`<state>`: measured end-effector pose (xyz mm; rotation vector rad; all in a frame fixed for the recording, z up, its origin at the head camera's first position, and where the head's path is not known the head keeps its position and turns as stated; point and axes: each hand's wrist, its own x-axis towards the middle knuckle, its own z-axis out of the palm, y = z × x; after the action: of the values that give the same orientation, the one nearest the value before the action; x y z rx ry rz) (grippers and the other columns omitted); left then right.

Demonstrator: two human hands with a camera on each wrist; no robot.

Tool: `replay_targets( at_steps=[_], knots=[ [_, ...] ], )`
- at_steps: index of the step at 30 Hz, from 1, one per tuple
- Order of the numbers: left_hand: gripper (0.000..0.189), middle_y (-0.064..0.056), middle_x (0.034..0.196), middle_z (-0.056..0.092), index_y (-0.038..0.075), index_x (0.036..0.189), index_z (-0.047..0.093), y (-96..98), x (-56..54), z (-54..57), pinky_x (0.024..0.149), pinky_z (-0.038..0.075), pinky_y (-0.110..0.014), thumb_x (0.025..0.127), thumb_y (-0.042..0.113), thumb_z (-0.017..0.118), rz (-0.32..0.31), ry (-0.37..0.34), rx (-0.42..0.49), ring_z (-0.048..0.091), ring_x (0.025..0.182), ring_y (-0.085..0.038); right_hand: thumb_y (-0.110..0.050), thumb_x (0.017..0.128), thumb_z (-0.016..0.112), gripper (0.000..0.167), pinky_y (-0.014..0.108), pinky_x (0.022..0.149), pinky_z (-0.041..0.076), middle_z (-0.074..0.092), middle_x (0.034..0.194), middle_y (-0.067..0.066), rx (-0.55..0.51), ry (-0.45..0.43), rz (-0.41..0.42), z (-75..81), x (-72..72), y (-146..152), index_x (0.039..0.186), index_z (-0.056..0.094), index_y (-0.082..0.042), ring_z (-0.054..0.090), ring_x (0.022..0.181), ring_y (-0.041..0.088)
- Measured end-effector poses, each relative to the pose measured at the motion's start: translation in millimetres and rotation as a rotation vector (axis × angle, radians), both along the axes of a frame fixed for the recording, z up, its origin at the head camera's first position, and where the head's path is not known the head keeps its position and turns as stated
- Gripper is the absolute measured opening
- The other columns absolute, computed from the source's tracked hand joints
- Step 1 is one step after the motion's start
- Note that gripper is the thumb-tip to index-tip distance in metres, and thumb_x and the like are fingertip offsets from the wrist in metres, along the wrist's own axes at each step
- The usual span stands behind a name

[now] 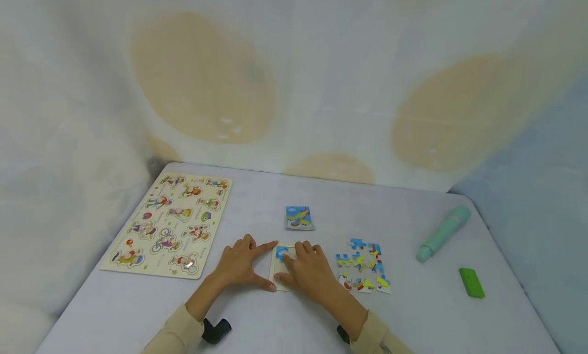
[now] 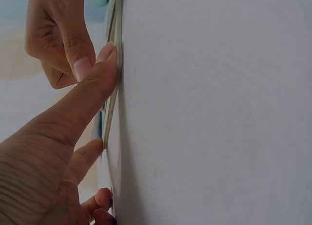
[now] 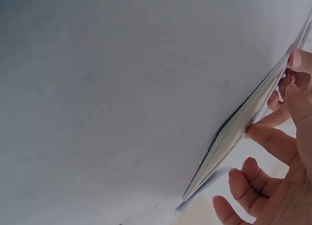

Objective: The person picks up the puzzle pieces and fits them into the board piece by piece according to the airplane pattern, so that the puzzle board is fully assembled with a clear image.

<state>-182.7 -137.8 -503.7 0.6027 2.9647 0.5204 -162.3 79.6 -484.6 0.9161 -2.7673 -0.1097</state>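
A small wooden puzzle tray [image 1: 278,268] lies flat in front of me, with a blue puzzle piece [image 1: 280,252] in its upper left corner. My left hand [image 1: 238,264] spreads index finger and thumb along the tray's left side, one fingertip at each corner. Its thumb [image 2: 97,84] rests on the tray edge in the left wrist view. My right hand [image 1: 310,271] reaches over the tray from the right and hides much of it. With its index finger [image 3: 273,140] it presses on the blue piece, while the other fingers are loosely bent.
Several loose puzzle pieces [image 1: 360,263] lie right of the tray. Behind it is a small airplane picture [image 1: 299,218]. A large picture board [image 1: 172,219] lies at left. To the right are a mint-green cylinder [image 1: 443,234] and a green block [image 1: 471,282].
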Motion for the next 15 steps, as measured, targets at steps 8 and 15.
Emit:
replay_targets(
  at_steps=[8, 15],
  knots=[
    [0.103, 0.0, 0.094, 0.039, 0.04, 0.143, 0.052, 1.1, 0.3, 0.5, 0.064, 0.028, -0.033, 0.051, 0.076, 0.081, 0.014, -0.013, 0.013, 0.037, 0.079, -0.016, -0.062, 0.091, 0.058, 0.051, 0.044, 0.088, 0.047, 0.055, 0.098, 0.008, -0.008, -0.082, -0.034, 5.3, -2.3, -1.4, 0.122, 0.072, -0.024, 0.052, 0.094, 0.023],
    [0.103, 0.0, 0.094, 0.04, 0.04, 0.142, 0.052, 2.3, 0.4, 2.0, 0.065, 0.029, -0.034, 0.05, 0.076, 0.082, 0.026, -0.027, 0.018, 0.039, 0.079, -0.016, -0.054, 0.088, 0.068, 0.047, 0.038, 0.081, 0.046, 0.051, 0.093, 0.004, -0.089, -0.087, -0.012, 10.0, -2.1, 3.5, 0.124, 0.071, -0.024, 0.048, 0.085, 0.018]
  ],
)
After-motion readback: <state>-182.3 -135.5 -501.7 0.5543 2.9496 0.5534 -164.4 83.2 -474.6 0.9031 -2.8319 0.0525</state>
